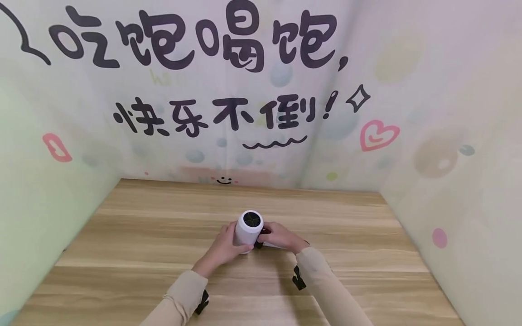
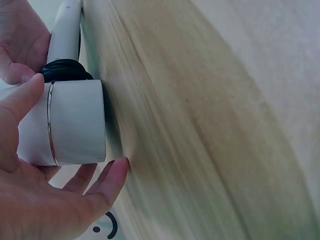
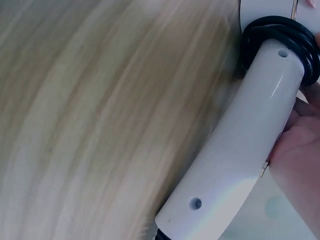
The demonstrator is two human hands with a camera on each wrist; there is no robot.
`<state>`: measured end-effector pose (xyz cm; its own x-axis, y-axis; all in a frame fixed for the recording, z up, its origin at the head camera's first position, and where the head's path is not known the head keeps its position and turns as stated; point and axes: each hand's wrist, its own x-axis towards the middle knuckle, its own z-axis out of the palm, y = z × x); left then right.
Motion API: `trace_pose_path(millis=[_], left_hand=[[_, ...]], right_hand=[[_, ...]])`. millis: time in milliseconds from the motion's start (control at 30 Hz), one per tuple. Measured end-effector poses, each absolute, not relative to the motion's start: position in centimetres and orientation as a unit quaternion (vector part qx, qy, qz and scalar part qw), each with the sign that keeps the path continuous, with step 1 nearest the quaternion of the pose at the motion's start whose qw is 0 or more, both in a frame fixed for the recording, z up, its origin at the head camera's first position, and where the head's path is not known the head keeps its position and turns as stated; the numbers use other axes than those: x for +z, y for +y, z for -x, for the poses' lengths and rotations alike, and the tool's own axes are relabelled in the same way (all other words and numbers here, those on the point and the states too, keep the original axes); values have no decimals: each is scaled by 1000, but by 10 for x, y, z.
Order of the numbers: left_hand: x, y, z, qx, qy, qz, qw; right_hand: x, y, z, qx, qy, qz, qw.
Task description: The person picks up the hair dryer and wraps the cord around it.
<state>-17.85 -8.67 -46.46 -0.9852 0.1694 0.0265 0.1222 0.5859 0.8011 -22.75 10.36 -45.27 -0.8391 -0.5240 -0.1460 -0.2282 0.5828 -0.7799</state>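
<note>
A white hair dryer [image 1: 246, 236] stands on the wooden table with its barrel upright and the dark mesh end [image 1: 251, 219] facing up. My left hand [image 1: 224, 246] grips the barrel from the left; the left wrist view shows thumb and fingers spread around its white casing [image 2: 80, 125]. A black cord [image 3: 309, 60] is wound in loops round the handle [image 3: 230, 135] close to the barrel. At these loops my right hand [image 1: 281, 236] has its fingers curled on the cord, beside the handle. Part of the right fingers is hidden behind the handle and the coil.
The wooden table [image 1: 142, 235] reaches back to a printed fabric wall [image 1: 244, 158] with large dark characters. Pale side walls [image 1: 440, 194] close in the left and right. Black straps [image 1: 299, 278] hang from both wrists.
</note>
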Motion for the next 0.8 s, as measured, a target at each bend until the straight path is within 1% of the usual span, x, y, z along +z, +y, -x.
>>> trace_pose_path(millis=[300,567,800], left_hand=[[-462,-86,179,440,895,-67,30],[-455,-90,182,433,898,-80,24],[-436,-106,178,393,913,-108,34]], right_hand=[[-445,117,226,-396,873,244,150],[-428,137,223,-358,896,244,97],[-412,153,217,-286,924,248,47]])
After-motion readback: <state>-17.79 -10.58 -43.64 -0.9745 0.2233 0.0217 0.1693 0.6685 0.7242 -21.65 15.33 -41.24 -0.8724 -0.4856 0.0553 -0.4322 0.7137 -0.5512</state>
